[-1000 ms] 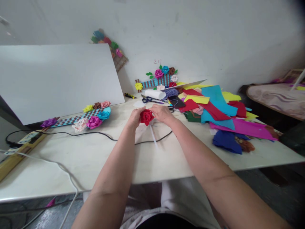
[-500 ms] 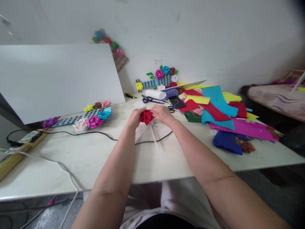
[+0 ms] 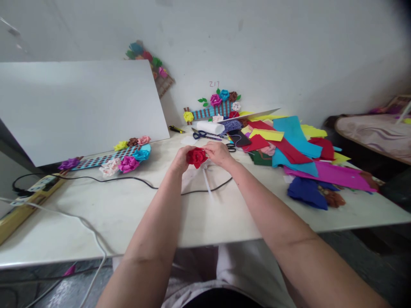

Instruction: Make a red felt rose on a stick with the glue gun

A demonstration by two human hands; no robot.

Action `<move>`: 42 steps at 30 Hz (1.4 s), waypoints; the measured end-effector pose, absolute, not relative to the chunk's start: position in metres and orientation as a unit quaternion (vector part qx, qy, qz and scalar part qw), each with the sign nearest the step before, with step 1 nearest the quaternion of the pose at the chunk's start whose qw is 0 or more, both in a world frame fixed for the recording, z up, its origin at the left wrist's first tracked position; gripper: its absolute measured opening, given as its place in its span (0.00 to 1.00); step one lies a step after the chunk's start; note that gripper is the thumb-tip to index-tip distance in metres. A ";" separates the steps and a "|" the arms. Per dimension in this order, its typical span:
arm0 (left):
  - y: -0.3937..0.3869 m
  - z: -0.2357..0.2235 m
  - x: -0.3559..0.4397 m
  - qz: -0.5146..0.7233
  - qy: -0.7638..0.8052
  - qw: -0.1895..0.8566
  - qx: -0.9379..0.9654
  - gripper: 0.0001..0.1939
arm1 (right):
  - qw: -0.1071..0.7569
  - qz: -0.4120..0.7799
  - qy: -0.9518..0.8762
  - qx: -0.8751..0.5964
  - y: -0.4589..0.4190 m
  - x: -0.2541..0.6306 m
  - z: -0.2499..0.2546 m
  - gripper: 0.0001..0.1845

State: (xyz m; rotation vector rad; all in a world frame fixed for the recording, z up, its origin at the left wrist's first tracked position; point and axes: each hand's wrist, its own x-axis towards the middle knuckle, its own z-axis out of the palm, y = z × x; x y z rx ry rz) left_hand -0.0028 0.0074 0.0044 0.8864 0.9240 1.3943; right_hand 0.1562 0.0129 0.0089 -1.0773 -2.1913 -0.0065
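Note:
A red paper flower [image 3: 197, 158] is held up over the middle of the white table [image 3: 154, 214]. My left hand [image 3: 181, 159] is closed round its left side. The fingers of my right hand [image 3: 217, 153] pinch the flower's upper right edge. Below the flower a thin white strip [image 3: 207, 183] slants down toward the table; what it belongs to is hard to make out. A black cable [image 3: 192, 192] runs across the table under my wrists.
Coloured crepe paper [image 3: 297, 141] is heaped at the right. Scissors [image 3: 199, 134], a white roll [image 3: 210, 127] and a box cutter [image 3: 176, 129] lie behind my hands. At the left are a flower-decorated woven piece [image 3: 105, 158], a power strip [image 3: 32, 196] and a white board [image 3: 83, 111].
Both hands stay on the red flower, which has tilted and shifted very slightly left. The whole view has moved a little; nothing was let go.

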 end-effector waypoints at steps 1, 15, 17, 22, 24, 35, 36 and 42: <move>0.007 0.005 -0.003 0.597 0.395 0.586 0.380 0.05 | 0.346 0.004 -0.841 -0.415 0.013 0.156 0.009 0.16; 0.009 0.002 -0.006 0.605 0.364 0.585 0.399 0.12 | 0.468 0.180 -0.778 -0.379 0.022 0.152 0.005 0.13; 0.009 0.003 -0.007 0.614 0.353 0.586 0.394 0.10 | 0.478 0.189 -0.771 -0.377 0.023 0.153 0.005 0.13; 0.011 0.002 -0.010 0.619 0.349 0.586 0.390 0.07 | 0.492 0.194 -0.766 -0.366 0.023 0.154 0.006 0.14; 0.013 0.000 -0.011 0.623 0.336 0.582 0.401 0.06 | 0.499 0.194 -0.762 -0.364 0.024 0.153 0.005 0.13; 0.016 -0.001 -0.012 0.625 0.332 0.574 0.412 0.05 | 0.527 0.188 -0.756 -0.339 0.026 0.152 0.004 0.12; 0.015 -0.001 -0.012 0.624 0.334 0.574 0.412 0.05 | 0.529 0.187 -0.756 -0.337 0.026 0.153 0.004 0.12; 0.015 0.000 -0.010 0.629 0.339 0.579 0.391 0.05 | 0.526 0.172 -0.761 -0.338 0.026 0.153 0.005 0.12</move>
